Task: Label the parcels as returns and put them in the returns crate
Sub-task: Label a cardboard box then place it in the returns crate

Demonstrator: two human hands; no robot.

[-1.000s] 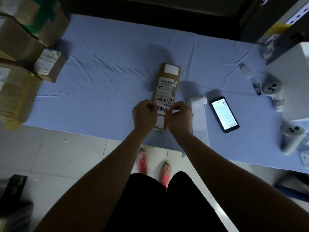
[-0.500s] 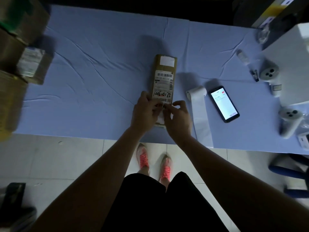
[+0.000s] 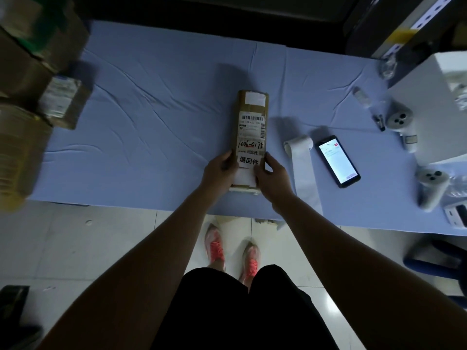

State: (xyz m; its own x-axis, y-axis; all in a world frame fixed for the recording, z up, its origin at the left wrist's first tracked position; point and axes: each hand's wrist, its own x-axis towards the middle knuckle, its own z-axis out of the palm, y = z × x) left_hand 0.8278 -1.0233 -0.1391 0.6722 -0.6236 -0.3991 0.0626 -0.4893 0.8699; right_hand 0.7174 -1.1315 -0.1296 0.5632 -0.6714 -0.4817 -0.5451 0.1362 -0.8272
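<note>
- Two hands on one parcel [image 3: 252,127] from where I'm watching the head cam: a long brown cardboard box lying flat near the middle of the counter [image 3: 151,109], long axis running near to far.
- Left hand [image 3: 220,173] grips the near left edge of the parcel and right hand [image 3: 272,178] grips the near right edge. The fingers [image 3: 270,160] on both sides are curled against the cardboard, so it's clamped between them at its near end.
- Return sticker [image 3: 249,160] sits on top of the parcel right between the two hands, white with big black characters. Just beyond it is the shipping label [image 3: 252,132], with a barcode and "1006-0175" handwritten across it.
- Roll of white paper [image 3: 299,147] lies just right of the parcel, its loose strip trailing toward the near edge of the counter.
- Phone [image 3: 337,161] is next to the roll on its right, screen lit, face up.
- Two white handheld scanner-looking things at far right, one farther [image 3: 400,120], one nearer [image 3: 432,188], beside a big white box [image 3: 442,97].
- Stack of brown cartons [image 3: 22,97] on the left end, blurry.
- Counter has a wrinkled light blue cloth over it; pink shoes [image 3: 214,248] on the tile floor below.
</note>
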